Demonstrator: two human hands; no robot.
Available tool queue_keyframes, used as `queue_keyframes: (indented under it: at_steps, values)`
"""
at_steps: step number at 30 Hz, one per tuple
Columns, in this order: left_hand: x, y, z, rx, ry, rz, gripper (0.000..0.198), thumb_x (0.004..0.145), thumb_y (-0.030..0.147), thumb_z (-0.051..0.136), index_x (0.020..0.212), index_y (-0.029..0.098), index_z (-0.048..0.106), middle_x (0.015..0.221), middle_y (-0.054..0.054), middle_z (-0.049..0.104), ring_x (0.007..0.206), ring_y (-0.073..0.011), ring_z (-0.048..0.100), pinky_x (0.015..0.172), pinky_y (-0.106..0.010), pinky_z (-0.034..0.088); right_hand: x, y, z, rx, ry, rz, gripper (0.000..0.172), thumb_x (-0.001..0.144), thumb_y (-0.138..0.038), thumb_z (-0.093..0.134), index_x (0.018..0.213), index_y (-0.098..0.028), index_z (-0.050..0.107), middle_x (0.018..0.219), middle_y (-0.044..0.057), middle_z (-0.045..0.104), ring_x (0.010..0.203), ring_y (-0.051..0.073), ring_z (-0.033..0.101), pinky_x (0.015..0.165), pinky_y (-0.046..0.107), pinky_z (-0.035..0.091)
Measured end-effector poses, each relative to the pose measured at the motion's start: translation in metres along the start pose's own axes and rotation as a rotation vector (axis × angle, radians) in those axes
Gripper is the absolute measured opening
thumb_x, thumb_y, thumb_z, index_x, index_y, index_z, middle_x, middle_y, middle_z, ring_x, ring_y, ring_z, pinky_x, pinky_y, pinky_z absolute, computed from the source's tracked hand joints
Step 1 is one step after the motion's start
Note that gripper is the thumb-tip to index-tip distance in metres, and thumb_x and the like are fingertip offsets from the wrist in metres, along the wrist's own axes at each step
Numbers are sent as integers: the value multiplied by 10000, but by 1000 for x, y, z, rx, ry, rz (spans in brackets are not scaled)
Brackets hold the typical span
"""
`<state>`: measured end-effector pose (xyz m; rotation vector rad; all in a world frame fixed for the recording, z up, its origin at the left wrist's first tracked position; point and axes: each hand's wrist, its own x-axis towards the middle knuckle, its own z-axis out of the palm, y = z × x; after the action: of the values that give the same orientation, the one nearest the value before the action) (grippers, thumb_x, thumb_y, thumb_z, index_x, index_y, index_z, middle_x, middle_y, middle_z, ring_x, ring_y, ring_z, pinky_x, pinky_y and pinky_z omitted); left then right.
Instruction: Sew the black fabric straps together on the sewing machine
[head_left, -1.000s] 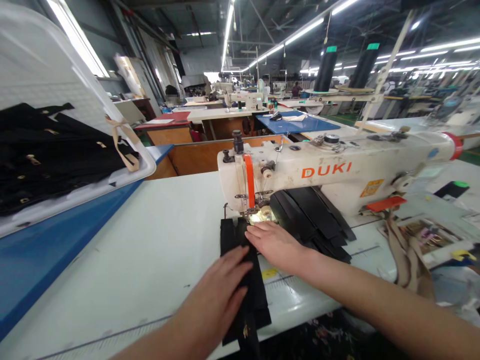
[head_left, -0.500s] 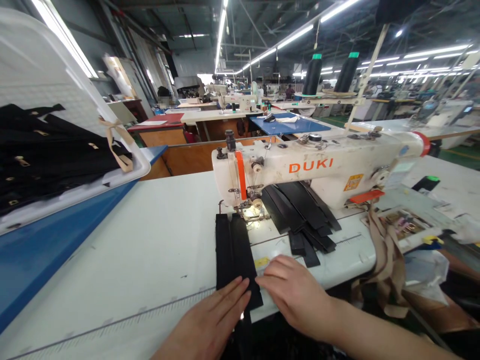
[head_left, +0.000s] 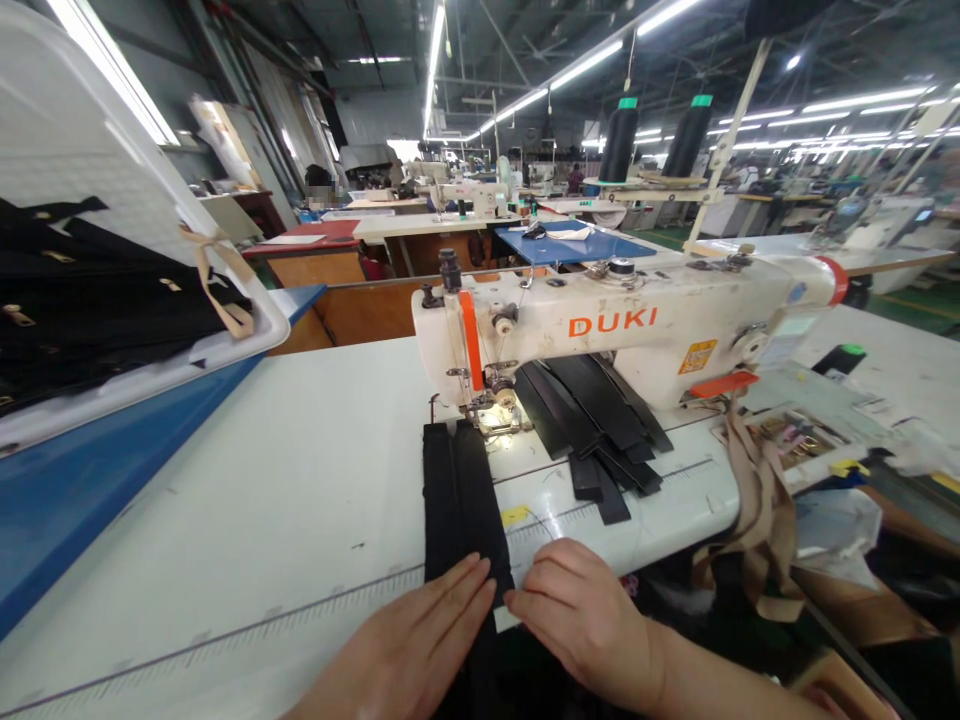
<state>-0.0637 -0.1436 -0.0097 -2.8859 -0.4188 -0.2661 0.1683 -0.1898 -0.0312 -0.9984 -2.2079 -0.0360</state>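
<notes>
Pins near end of black strip [head_left: 457,500] under flat, open left hand [head_left: 420,650]; open right hand [head_left: 585,625] touching its right edge. Long axis straight ahead, toward sewing machine [head_left: 637,345].

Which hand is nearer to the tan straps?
Right. The right hand lies left of the tan straps; the left hand is farther left, flat on the black strip.

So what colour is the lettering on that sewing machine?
Orange lettering on the cream-white sewing machine, seen clearly in the head view.
</notes>
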Motion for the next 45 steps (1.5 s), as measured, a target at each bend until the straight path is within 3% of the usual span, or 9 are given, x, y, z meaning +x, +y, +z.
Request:
queue_keyframes:
  at_steps: [6,12,17,20,24,28,31,37,45]
  values:
    - [-1,-1,0,-87,10,9,711,787,-9,361,1451,168,180,1404,-52,445,1290,-171,413,1047,-272,396,1,0,-2,25,-23,7,215,930,-135,417,952,-123,631,704,46,596,721,173,507,662,298,458]
    - [-2,3,-4,-89,35,-6,647,750,-36,369,1374,136,364,1418,-70,431,1327,-190,354,1075,-291,364,0,2,-7,65,-71,84,192,900,-144,463,1036,-141,599,829,69,618,775,195,514,700,331,478]
    - [1,11,-15,-266,17,-163,690,750,-37,353,1409,133,239,1375,-97,488,1278,-174,426,1033,-285,418,3,4,-13,87,-159,163,320,885,-210,512,1200,-153,513,1063,112,594,959,239,531,839,399,478]
    - [4,10,-23,-483,-23,-318,696,774,-18,334,1414,201,168,1350,-70,517,1219,-157,490,1016,-308,440,5,5,-13,84,-197,145,312,869,-215,545,1175,-153,533,1042,105,599,968,247,527,854,414,478]
    - [9,1,-27,-985,-31,-548,669,777,13,330,1378,264,179,1258,-31,585,1155,-140,535,1043,-383,402,7,6,-13,66,-201,98,280,866,-198,550,1141,-148,559,986,93,610,956,239,534,860,418,483]
    - [13,-11,-19,-1458,105,-732,570,778,47,354,1314,229,285,1124,-62,627,1038,-162,602,939,-389,463,9,6,-15,40,-210,58,264,868,-193,544,1123,-137,573,968,95,615,951,236,547,849,413,494]
    - [15,-19,-14,-1614,187,-859,568,727,34,394,1259,223,334,1087,-68,622,988,-171,622,885,-375,469,10,6,-16,38,-220,50,263,877,-193,529,1129,-133,569,972,96,614,955,241,544,855,422,490]
    - [15,-31,-13,-1514,195,-843,544,709,34,418,1220,213,377,1080,-76,621,995,-180,620,866,-374,473,11,7,-16,34,-223,32,256,889,-194,505,1132,-138,562,968,94,613,948,243,540,854,429,489]
    - [33,-42,-14,-1027,117,-777,428,730,36,377,1092,187,545,1045,-48,663,910,-145,648,823,-314,527,14,5,-19,29,-234,32,259,865,-173,536,1120,-138,568,958,90,615,947,226,544,849,387,481]
